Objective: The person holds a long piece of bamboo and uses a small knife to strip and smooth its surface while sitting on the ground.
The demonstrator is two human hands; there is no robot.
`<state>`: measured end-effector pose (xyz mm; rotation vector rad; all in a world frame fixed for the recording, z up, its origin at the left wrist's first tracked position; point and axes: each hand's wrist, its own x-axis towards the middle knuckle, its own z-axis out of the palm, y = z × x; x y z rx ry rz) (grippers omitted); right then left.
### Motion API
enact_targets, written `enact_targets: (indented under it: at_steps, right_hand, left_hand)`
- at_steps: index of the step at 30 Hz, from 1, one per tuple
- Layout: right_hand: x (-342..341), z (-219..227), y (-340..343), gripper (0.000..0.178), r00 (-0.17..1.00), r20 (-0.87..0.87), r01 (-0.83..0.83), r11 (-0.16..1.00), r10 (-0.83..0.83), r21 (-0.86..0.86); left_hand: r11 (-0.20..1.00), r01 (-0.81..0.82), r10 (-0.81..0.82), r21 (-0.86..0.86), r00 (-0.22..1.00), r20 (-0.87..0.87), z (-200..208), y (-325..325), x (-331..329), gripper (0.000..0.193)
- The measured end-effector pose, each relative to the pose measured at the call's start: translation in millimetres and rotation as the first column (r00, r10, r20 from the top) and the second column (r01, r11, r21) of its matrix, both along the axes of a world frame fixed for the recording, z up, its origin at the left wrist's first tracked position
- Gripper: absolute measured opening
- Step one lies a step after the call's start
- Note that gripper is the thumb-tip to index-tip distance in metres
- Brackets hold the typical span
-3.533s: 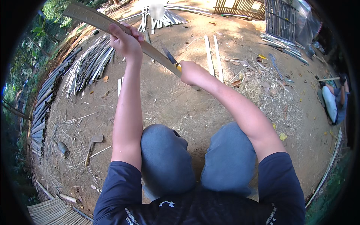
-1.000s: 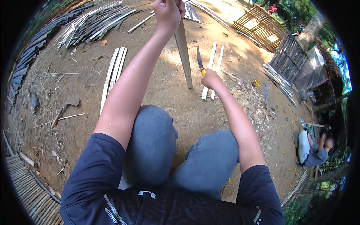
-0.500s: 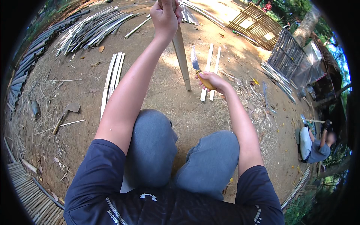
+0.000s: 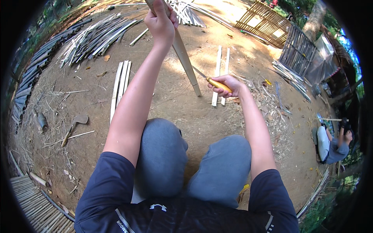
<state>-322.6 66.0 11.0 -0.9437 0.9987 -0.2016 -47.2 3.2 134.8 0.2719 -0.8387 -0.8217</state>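
Note:
A long bamboo strip [image 4: 183, 54] slants from the top of the view down to the ground in front of my knees. Near its upper end, my left hand [image 4: 161, 23] is wrapped round it. My right hand [image 4: 227, 85] grips the yellow handle of a knife [image 4: 217, 84], whose blade points left and up toward the strip's lower part. Seen nearly edge-on, the blade looks thin, and I cannot tell whether it touches the bamboo. Two pale split strips [image 4: 217, 73] lie on the ground just behind the knife.
Several pale strips [image 4: 121, 81] lie left of my left forearm. A broad-bladed tool [image 4: 75, 126] and a bottle [image 4: 42, 122] rest farther left. Piles of split bamboo [image 4: 97, 37] and dark poles [image 4: 29, 83] are beyond. Bamboo panels [image 4: 264, 23] stand far right; another person [image 4: 337, 149] sits at right.
The knife has turned from pointing upward to pointing left toward the strip, and my right hand has shifted slightly right. The strip now leans more, its top further left.

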Motion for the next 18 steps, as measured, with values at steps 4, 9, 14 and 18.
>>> enact_targets:
  at_steps: [4,9,14,18]
  right_hand:
    - [-0.2,24.2,11.2,0.038,0.716,-0.680,-0.127,0.929,-0.156,-0.347]
    - [46.6,51.4,33.4,0.043,0.697,-0.592,-0.151,0.724,-0.405,-0.673]
    - [86.0,34.3,35.9,0.038,0.608,-0.707,-0.304,0.716,-0.362,-0.628]
    - [78.4,24.8,26.9,0.031,0.488,-0.784,-0.368,0.724,-0.383,-0.583]
  left_hand:
    - [0.999,0.024,-0.026,-0.042,0.999,-0.046,2.5,-5.7,4.6,0.051]
    - [0.992,-0.022,0.047,-0.125,0.980,0.195,-4.0,1.5,12.3,0.065]
    - [0.999,-0.010,0.022,-0.050,0.969,0.247,-0.5,13.3,12.7,0.068]
    - [1.000,0.006,-0.009,0.017,0.972,0.235,1.6,11.2,18.7,0.070]
